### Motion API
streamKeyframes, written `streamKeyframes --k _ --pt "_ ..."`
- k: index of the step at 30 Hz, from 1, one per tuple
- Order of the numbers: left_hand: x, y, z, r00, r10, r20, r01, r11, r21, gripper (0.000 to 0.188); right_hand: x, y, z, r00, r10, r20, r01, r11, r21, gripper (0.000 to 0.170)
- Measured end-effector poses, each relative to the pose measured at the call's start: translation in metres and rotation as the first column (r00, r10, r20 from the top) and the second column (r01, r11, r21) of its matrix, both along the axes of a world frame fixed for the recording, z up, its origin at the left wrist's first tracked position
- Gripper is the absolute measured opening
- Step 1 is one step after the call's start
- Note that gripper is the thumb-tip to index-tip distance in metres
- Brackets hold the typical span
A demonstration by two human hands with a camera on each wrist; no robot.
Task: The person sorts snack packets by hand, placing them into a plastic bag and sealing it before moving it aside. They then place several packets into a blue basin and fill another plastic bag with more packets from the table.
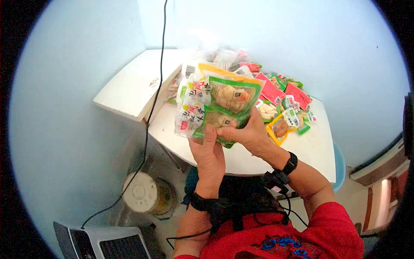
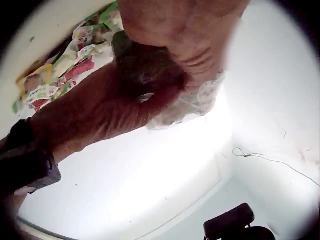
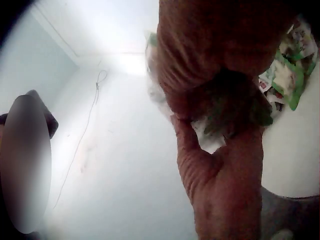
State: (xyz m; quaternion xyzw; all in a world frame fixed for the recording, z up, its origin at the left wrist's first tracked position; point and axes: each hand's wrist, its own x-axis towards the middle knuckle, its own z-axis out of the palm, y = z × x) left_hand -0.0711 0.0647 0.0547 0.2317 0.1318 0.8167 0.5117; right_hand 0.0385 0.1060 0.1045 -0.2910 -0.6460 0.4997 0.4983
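Both hands hold a fanned stack of plastic snack packets [image 1: 228, 98] up over the table's near edge in the head view. Two green-bordered packets with pale food behind clear windows face me, and a yellow-edged packet [image 1: 208, 67] shows behind them. My left hand [image 1: 208, 156] grips the lower edge, thumb on the front. From the right, my right hand [image 1: 254, 131] pinches the lower right corner, its thumb lying across the front packet. The fingers behind the stack are hidden. Dark and close, the left wrist view shows both hands [image 2: 105, 107] meeting at the packets' underside.
More packets in red, green and yellow lie heaped on the white table [image 1: 310, 146], among them a yellow-framed one [image 1: 281, 128]. A white board-like box [image 1: 133, 82] stands at the left. A black cable [image 1: 146, 125] hangs down past it. Below is a lidded bucket [image 1: 141, 193].
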Motion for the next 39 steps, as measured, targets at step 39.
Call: streamKeyframes --k 39 --pt "0.183 -0.009 -0.048 -0.359 0.226 -0.905 0.391 0.918 0.074 0.055 0.576 -0.125 -0.114 0.128 -0.601 0.789 0.836 0.494 0.24 0.06"
